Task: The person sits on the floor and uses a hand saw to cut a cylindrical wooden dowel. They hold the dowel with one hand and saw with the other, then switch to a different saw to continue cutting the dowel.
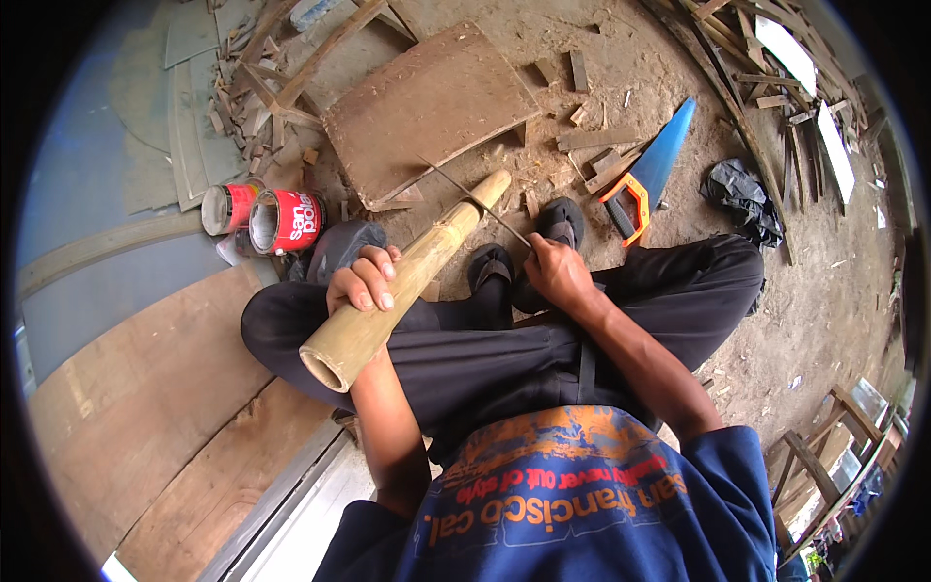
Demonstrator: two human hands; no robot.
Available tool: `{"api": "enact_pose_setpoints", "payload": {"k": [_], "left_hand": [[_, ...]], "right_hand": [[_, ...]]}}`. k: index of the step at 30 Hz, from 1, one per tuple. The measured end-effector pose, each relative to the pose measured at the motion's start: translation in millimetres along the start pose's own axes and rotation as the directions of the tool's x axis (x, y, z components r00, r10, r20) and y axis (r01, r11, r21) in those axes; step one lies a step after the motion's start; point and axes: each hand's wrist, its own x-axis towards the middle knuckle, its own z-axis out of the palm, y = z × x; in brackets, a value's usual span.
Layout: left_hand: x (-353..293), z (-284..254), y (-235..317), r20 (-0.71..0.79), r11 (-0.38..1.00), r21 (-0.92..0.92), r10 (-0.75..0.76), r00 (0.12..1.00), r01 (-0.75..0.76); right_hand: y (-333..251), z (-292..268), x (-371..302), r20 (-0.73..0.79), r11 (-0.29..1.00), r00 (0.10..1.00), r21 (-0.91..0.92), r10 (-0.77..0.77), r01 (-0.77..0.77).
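Note:
A thick, pale bamboo pole (412, 276) slants over my lap, its hollow cut end near my left thigh and its narrower end beyond my feet. My left hand (363, 281) is wrapped round it from the left, closer to the hollow end. In my right hand (561, 276) is a long-bladed knife (485, 208), its handle hidden by my closed fingers. The thin dark blade crosses the bamboo close to the far end and points up and left. Whether its edge bites into the surface cannot be made out.
Ahead lies a brown wooden board (427, 112) with raised edges. A handsaw (664, 155) with a blue blade and orange handle rests at the right, near a crumpled black plastic bag (742, 199). Two red cans (286, 221) stand left. Wood offcuts (593, 139) litter the dirt floor.

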Motion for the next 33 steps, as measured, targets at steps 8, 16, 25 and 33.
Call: {"api": "enact_pose_setpoints", "payload": {"k": [8,16,25,33], "left_hand": [[4.1,-5.6,10.4,-0.109,0.982,-0.053,0.174,0.979,-0.18],[2.8,-9.9,14.3,-0.456,0.965,-0.124,0.151,0.877,-0.231],[3.9,-15.6,24.1,-0.294,0.939,-0.114,0.281,0.914,-0.325],[-8.2,-19.0,0.5,-0.52,0.942,0.053,0.309,0.796,-0.331]], "right_hand": [[6.5,-0.9,3.8,-0.035,1.0,0.999,0.003,-0.024,0.024],[-2.1,-7.9,2.7,0.044,0.997,0.998,0.052,0.051,-0.053],[-31.9,-25.5,-11.9,0.041,0.985,0.999,0.166,0.036,-0.042],[-79.2,-13.3,-23.5,-0.023,0.952,0.967,0.17,-0.254,0.254]]}}
